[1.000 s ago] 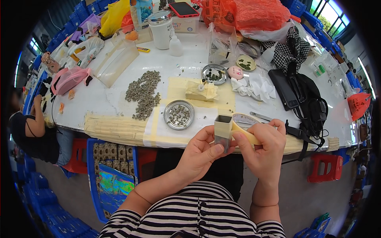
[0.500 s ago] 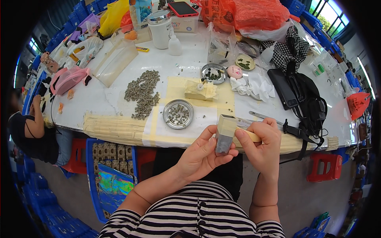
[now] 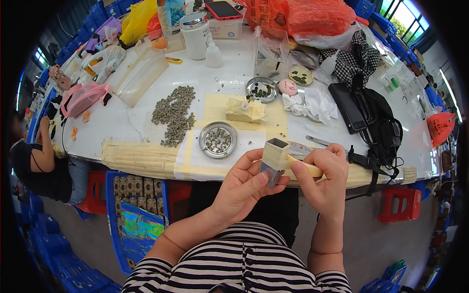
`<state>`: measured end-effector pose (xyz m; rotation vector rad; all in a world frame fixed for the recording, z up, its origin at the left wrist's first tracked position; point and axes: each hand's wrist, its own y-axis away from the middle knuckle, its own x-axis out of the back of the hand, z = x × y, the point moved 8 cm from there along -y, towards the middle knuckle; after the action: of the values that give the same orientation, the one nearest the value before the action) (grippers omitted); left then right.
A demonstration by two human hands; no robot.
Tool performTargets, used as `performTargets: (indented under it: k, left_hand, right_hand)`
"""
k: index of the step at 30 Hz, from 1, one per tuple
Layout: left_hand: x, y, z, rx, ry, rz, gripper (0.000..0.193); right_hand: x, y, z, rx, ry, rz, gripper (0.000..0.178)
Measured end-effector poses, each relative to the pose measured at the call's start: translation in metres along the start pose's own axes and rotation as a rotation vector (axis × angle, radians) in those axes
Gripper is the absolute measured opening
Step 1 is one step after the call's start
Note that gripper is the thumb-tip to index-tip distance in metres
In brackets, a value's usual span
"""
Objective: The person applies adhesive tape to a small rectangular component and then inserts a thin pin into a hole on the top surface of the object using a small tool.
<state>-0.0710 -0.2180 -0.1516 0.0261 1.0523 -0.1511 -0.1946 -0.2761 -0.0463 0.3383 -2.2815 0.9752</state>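
**While our left hand (image 3: 239, 191) grips a square tube (image 3: 275, 159), our right hand (image 3: 326, 179) holds a tape roll (image 3: 313, 171) against it**

As we sit at the white table (image 3: 122, 127), we hold the tube just past its near edge, in front of our striped shirt (image 3: 215, 259). Our left thumb and fingers close round its lower, bare grey part; the open upper end tilts toward us, and cream tape covers the part below that rim. Our right thumb and fingers pinch the cream roll, whose left side meets the tube's right side. We cannot tell whether a loose strip joins the two.

Beyond our hands, we have a shallow metal dish (image 3: 218, 156) with small grey pieces in it, and to its upper left a spread heap (image 3: 175, 115) of similar pieces. Near the dish stands a tape-covered block (image 3: 244, 111), and behind that a second metal dish (image 3: 264, 101) bears dark bits. Slim metal tweezers (image 3: 317, 140) lie just beyond our right hand, with crumpled white tissue (image 3: 320, 108) farther back and a black bag (image 3: 383, 127) to the right. Below the table's edge, on our left, a blue crate (image 3: 112, 210) holds brown blocky parts (image 3: 139, 186).
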Motion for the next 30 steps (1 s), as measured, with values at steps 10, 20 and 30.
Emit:
performTargets:
  k: [10,20,30]
  left_hand:
    - [-0.002,-0.002,-0.017,0.129,0.319,-0.184,0.04]
    - [-0.005,-0.002,0.003,-0.027,-0.187,0.057,0.048]
    - [-0.003,-0.002,-0.008,0.085,0.115,-0.078,0.039]
  right_hand:
    - [-0.005,0.001,0.006,-0.042,-0.037,0.003,0.033]
    - [0.006,0.002,-0.007,-0.009,0.127,0.035,0.029]
    - [0.0,0.003,0.007,-0.042,-0.05,-0.026,0.032]
